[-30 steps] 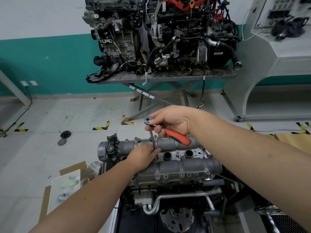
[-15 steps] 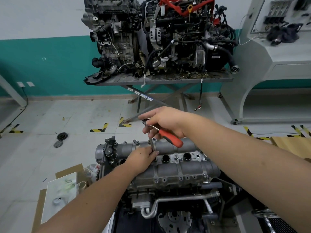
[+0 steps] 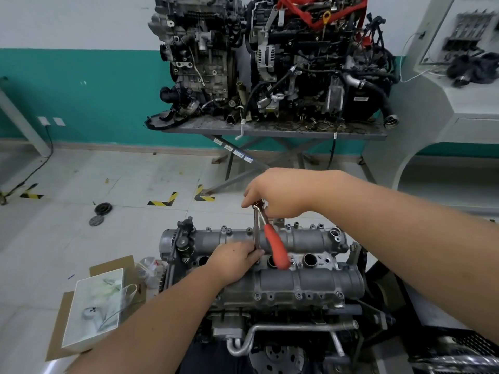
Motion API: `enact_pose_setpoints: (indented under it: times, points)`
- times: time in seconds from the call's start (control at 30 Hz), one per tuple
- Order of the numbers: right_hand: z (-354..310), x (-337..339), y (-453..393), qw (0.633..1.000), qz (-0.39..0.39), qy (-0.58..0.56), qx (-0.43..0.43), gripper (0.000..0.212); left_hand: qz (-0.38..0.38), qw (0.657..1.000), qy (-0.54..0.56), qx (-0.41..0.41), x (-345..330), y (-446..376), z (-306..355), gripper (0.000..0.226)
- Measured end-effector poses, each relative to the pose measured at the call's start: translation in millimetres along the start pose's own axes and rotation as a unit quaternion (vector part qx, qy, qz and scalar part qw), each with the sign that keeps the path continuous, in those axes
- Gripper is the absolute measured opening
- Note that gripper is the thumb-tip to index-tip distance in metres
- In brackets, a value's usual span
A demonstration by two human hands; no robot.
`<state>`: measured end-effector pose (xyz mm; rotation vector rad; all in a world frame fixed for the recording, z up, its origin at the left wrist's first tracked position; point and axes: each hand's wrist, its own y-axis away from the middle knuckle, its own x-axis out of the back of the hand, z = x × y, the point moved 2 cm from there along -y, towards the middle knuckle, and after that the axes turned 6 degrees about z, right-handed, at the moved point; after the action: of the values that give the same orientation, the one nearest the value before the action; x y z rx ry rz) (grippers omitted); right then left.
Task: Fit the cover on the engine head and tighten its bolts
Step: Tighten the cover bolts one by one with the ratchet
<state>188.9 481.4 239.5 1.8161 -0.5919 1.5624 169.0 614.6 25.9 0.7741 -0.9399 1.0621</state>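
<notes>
The grey cast cover (image 3: 302, 282) lies on the engine head in front of me, with bolts along its edges and round plug holes down the middle. My right hand (image 3: 280, 194) grips the head end of a ratchet (image 3: 274, 242); its red handle hangs down towards me over the cover. A steel extension bar (image 3: 256, 230) runs straight down from the ratchet head to the cover's middle row. My left hand (image 3: 233, 259) rests on the cover and pinches the lower end of that bar. The socket and bolt under it are hidden by my fingers.
A metal coolant pipe (image 3: 294, 329) runs across the engine front below the cover. A white box (image 3: 91, 306) on cardboard lies on the floor at left. Two dark discs (image 3: 101, 211) lie on the tiles. Beyond, two engines stand on a steel table (image 3: 270, 129).
The ratchet's red handle has swung round from pointing right to pointing down towards me. My right hand turned over the ratchet head. My left hand stayed on the bar.
</notes>
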Motion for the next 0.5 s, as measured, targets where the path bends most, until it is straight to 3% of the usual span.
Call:
enact_pose_setpoints:
  times: [0.13, 0.23, 0.33, 0.4, 0.43, 0.5]
  points:
    - [-4.0, -3.9, -3.6, 1.000, 0.011, 0.024, -0.009, 0.010, 0.031, 0.998, 0.057, -0.004, 1.1, 2.1, 1.3, 0.036]
    - [-1.9, -6.9, -10.2, 0.997, 0.024, -0.042, -0.060, 0.030, 0.028, 0.999, -0.012, -0.017, -0.2, 2.5, 1.8, 0.040]
    - [1.2, -19.3, -16.7, 0.977, 0.014, -0.173, -0.128, 0.032, 0.024, 0.999, -0.031, -0.021, 0.7, 4.3, 1.4, 0.040]
    - [1.1, -31.3, -18.4, 0.929, -0.009, -0.323, -0.181, 0.024, 0.025, 0.999, -0.040, -0.028, 1.6, 6.4, 3.2, 0.038]
    - [1.3, -38.4, -19.6, 0.886, -0.015, -0.414, -0.207, 0.022, 0.032, 0.998, -0.038, -0.031, 2.0, 6.9, 4.0, 0.037]
    - [-0.8, -54.0, -21.3, 0.763, -0.014, -0.598, -0.244, 0.026, 0.045, 0.998, -0.030, -0.029, 3.4, 8.3, 5.0, 0.034]
